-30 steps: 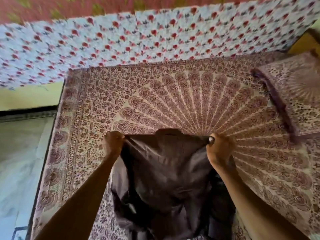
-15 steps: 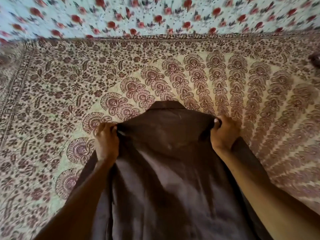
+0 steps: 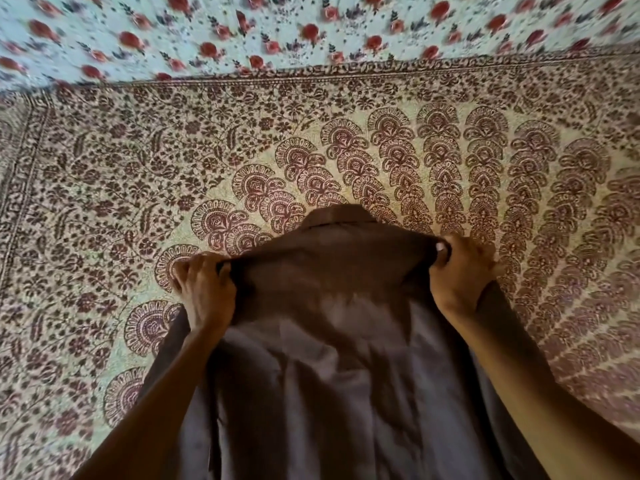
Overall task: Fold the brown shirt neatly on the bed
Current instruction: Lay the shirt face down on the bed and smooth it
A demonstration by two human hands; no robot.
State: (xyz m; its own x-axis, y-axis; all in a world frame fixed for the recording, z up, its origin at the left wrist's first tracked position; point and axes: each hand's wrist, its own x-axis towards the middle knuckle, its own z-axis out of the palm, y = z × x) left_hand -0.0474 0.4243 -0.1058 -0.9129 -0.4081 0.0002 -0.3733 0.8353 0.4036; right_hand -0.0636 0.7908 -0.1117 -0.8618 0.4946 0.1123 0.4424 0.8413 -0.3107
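Brown shirt (image 3: 329, 341) lies on the bed (image 3: 138, 168), collar pointing to the far edge, body running back past the near edge of view. Fabric is plain dark brown with a faint sheen and soft lengthwise creases; the collar band lies flat. Left hand (image 3: 204, 292) has its fingers curled round one shoulder, right hand (image 3: 460, 275) round the other, with the cloth taut between them. Rose-print cloth (image 3: 242, 29) runs along the bed's far edge.
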